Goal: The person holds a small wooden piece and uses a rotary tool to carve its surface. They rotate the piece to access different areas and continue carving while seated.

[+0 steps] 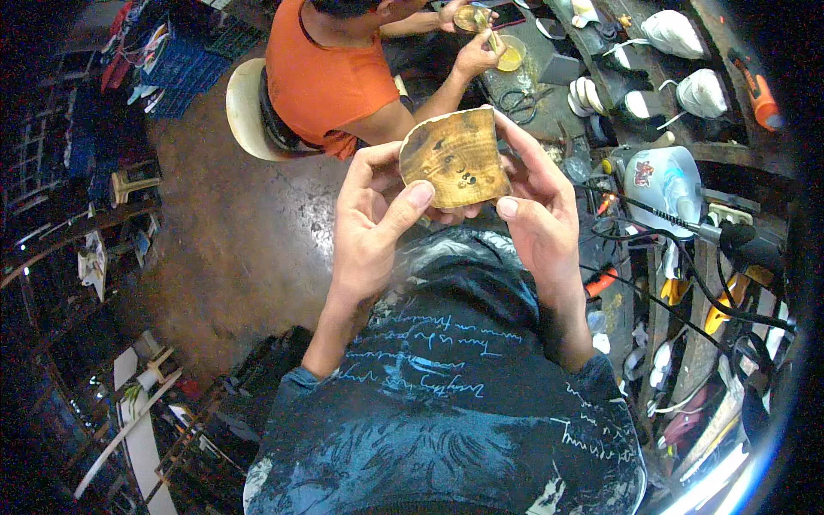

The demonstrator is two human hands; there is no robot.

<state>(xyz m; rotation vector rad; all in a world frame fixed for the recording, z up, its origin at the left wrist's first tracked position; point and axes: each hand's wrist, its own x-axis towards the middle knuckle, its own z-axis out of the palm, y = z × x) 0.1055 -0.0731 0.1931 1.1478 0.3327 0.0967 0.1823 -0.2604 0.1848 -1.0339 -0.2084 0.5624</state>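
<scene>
Your brown wood-grained piece [455, 163] is held up between your 2 hands, above your lap and in front of your dark printed shirt [446, 343]. The relation that matters most, I'd judge, is how its 2 sides sit: the curved edge faces your left hand [375, 206], the straighter one your right hand [547, 202]. It is almost as tall as it is wide, so no clear long axis shows, and neither hand is plainly nearer. Your left hand is part-curled around it, thumb across the lower left of the face. Your right hand is looser, a finger along the straight side and the thumb by the lower right corner; you can't see its full contact behind.
</scene>
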